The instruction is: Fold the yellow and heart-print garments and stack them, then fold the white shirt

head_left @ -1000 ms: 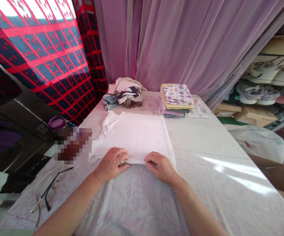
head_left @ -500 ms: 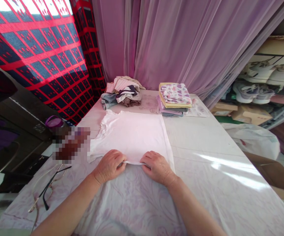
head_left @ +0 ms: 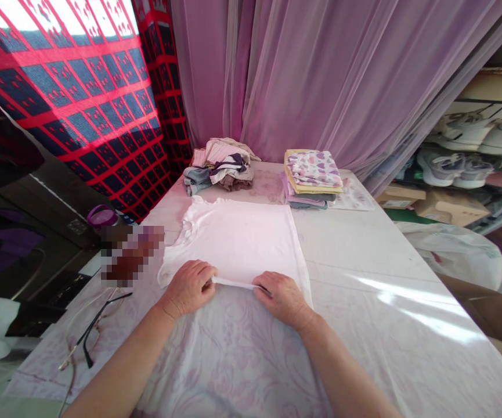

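A white shirt (head_left: pixel 242 238) lies spread flat, its gathered neck and sleeve side to the left and its straight hem to the right. My left hand (head_left: pixel 191 285) pinches its near edge toward the left. Farther right along that same edge, my right hand (head_left: pixel 282 295) grips the cloth with curled fingers. Between the two hands the edge is drawn into a narrow, straight strip. Both hands rest close to the table surface, and the fingertips are partly hidden.
A patterned cloth covers the table (head_left: pixel 364 342). Behind the shirt sit a heap of crumpled clothes (head_left: pixel 222 165) and a folded clothes stack (head_left: pixel 313 174). Eyeglasses (head_left: pixel 91 331) lie at the left, near a blurred patch. Shoes (head_left: pixel 455 165) stand on a rack at right.
My left hand has slid slightly left along the shirt's near edge, widening the gap between my hands. The whole view has shifted a little. Both hands keep hold of the cloth.
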